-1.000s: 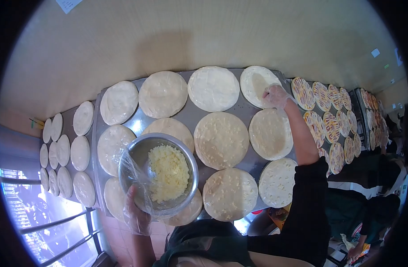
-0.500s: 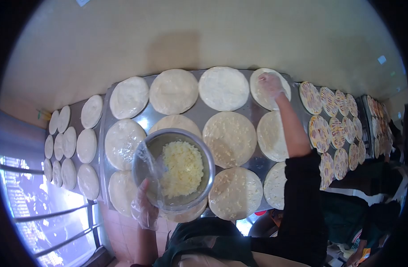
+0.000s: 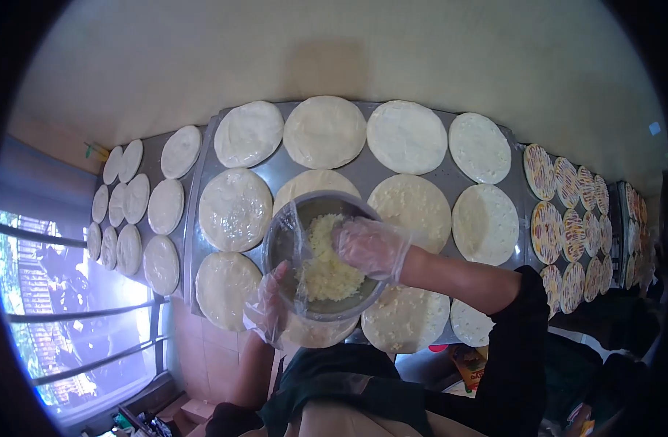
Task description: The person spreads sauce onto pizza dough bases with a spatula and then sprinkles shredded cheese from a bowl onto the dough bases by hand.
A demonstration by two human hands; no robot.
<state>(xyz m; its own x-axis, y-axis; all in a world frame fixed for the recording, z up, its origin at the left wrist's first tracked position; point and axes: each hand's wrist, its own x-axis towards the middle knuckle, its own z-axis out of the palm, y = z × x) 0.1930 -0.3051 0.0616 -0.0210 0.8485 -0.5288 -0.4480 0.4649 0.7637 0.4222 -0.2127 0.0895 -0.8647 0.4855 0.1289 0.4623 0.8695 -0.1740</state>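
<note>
A metal bowl (image 3: 280,234) of shredded, pale yellow cheese (image 3: 334,280) is held over the tray of flat dough rounds. My left hand (image 3: 268,306), in a clear plastic glove, grips the bowl's near left rim. Clear plastic film (image 3: 299,251) hangs over that side of the bowl. Inside it, my gloved right hand (image 3: 370,249) is curled into the cheese, its fingertips partly buried. Right of the bowl, a dough round (image 3: 414,207) and a nearer dough round (image 3: 405,320) carry scattered shreds. The far-row dough round (image 3: 325,131) looks plain.
Another tray with plain dough rounds (image 3: 166,207) stands to the left, near a bright window (image 3: 79,320). Rounds with striped topping (image 3: 547,237) lie on trays to the right. A wall (image 3: 436,51) runs behind. Dark-clothed people are partly visible at lower right.
My right hand has come back from the far right dough round into the bowl of cheese. My left hand still holds the bowl. The view has shifted, so the trays appear farther right.
</note>
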